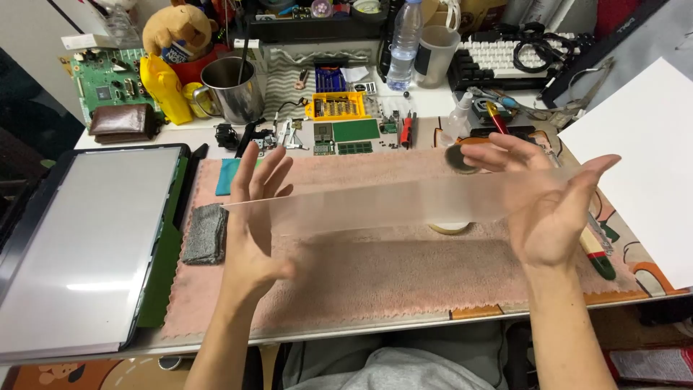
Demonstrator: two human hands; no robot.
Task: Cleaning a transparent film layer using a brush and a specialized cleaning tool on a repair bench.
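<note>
A long translucent film strip (393, 201) stretches level between my two hands above a pink cloth mat (375, 278). My left hand (254, 217) presses its palm against the strip's left end, fingers spread upward. My right hand (545, 202) holds the strip's right end against its palm, fingers extended to the left and right. Under the strip, on the mat, lies a roll of tape (449, 228). A small dark round disc (459, 159) shows just behind my right fingertips.
A silver laptop panel (86, 238) lies at the left, a grey pad (206, 232) beside it. A white sheet (642, 170) sits at the right. Behind the mat are small circuit boards (346, 137), a yellow bit case (336, 107), a metal mug (232, 90), a water bottle (404, 43) and a keyboard (498, 58).
</note>
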